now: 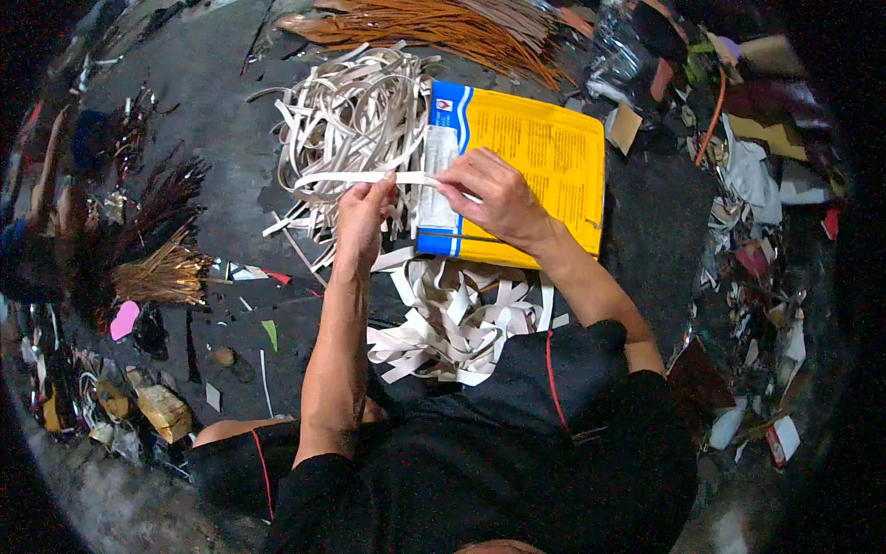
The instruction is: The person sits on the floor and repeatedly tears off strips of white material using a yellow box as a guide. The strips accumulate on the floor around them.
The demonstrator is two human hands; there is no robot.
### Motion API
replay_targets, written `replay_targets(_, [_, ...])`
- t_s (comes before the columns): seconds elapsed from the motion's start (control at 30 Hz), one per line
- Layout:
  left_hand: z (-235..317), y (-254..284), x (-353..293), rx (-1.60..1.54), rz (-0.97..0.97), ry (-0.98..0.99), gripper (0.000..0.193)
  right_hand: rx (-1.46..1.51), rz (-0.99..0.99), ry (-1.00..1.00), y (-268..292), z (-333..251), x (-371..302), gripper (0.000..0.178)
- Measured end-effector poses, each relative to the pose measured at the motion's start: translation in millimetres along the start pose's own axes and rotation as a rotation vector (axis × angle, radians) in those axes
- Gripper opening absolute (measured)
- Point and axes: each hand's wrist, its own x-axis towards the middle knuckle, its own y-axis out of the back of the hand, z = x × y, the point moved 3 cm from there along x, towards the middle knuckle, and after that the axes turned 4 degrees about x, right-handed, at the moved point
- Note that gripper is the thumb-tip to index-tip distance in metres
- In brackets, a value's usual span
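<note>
A flat white strip (411,178) is stretched level between my two hands. My left hand (365,217) pinches it between thumb and fingers. To the right, my right hand (494,194) is closed on the strip's other stretch, above a yellow flat-topped container or board (544,175) with a blue and white band. A thin dark bar or line (461,237) runs across its near left part. Beyond my left hand lies a tangled heap of narrow white strips (355,115). Closer to my body, wider white strips (452,323) lie loosely piled between my legs.
Brown-orange strands (434,37) lie bundled at the far side. On the left are a sheaf of coppery strands (166,272), a pink scrap (124,320) and a crumpled tan packet (164,411). Mixed scraps and a white plastic sheet (749,175) litter the right.
</note>
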Motion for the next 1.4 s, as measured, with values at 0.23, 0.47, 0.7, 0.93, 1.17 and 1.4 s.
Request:
replay_targets(0.23, [-14, 12, 11, 0.687, 0.123, -0.047, 0.031, -0.048, -0.048, -0.066, 1, -7, -1, 0.012])
replay_targets(0.47, [-31, 23, 24, -0.18, -0.049, 0.02, 0.032, -0.029, -0.009, -0.008, -10, -24, 21, 0.011])
replay_targets(0.7, [5, -31, -5, 0.036, -0.054, -0.193, 0.036, 0.019, 0.006, -0.067, -4, -20, 17, 0.01])
replay_targets(0.93, [4, -28, -5, 0.147, -0.05, -0.091, 0.034, -0.005, -0.003, -0.099, 1, -12, 6, 0.012])
replay_targets(1.17, [3, -19, 3, 0.213, -0.032, -0.082, 0.033, 0.01, -0.013, -0.128, 1, -12, 8, 0.013])
replay_targets(1.4, [0, -14, 6, 0.135, -0.057, -0.103, 0.028, 0.007, 0.012, -0.082, 0, -16, 15, 0.011])
